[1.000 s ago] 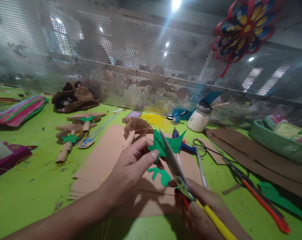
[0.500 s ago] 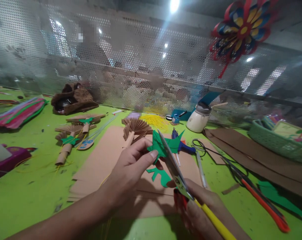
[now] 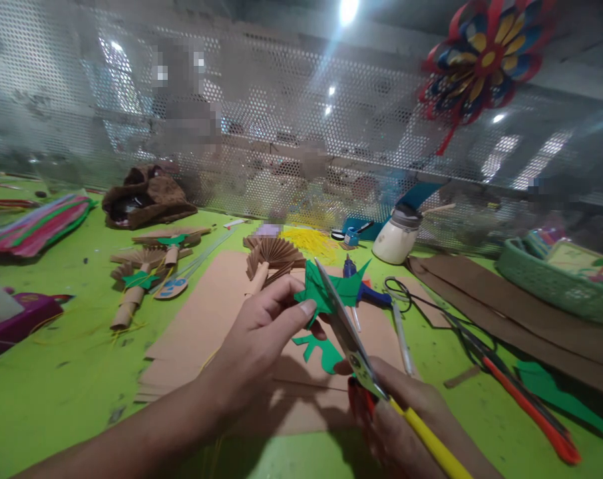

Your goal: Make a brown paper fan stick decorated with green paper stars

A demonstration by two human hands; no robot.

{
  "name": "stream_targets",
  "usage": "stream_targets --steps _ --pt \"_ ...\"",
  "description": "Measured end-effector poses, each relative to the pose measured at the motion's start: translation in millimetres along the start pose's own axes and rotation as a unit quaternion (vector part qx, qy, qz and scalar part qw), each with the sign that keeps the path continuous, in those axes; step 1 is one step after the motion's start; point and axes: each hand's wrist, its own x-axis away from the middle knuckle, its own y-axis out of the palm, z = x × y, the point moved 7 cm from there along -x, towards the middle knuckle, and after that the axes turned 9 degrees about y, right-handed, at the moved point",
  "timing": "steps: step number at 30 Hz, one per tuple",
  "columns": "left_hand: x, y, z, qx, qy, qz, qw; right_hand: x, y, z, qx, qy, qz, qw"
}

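Observation:
My left hand [image 3: 266, 326] pinches a piece of green paper [image 3: 319, 287] between thumb and fingers. Pointed corners stick up from the paper, and dark lines run across it. My right hand [image 3: 401, 406] is closed on a pair of scissors [image 3: 349, 336] with a yellow handle, and a red part shows below. The blades lie across the green paper, pointing up and away. Another green paper cutting [image 3: 326, 352] shows just below, over the stacked brown card sheets [image 3: 196, 339]. A folded brown paper fan [image 3: 276, 256] lies just beyond my left hand.
Brown paper figures with green stars [image 3: 134, 286] lie at left, near a purple tape dispenser [image 3: 26, 319]. Red-handled scissors [image 3: 526, 406], dark brown sheets [image 3: 506, 299] and a green basket [image 3: 556, 279] sit at right. A white jar [image 3: 394, 239] stands behind, before a perforated screen [image 3: 281, 133].
Both hands, the scissors and the green paper hold nearly the same place. The paper's right-hand tip has shifted very slightly.

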Motion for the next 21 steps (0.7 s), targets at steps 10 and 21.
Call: stream_targets --steps 10,21 --pt "1 1 -2 0.023 -0.003 -0.003 1.0 -1 0 1 -0.013 0.001 0.01 1.0" --pt "-4 -2 2 0.009 0.002 0.02 1.0 -6 4 11 -0.032 0.005 -0.017 0.999"
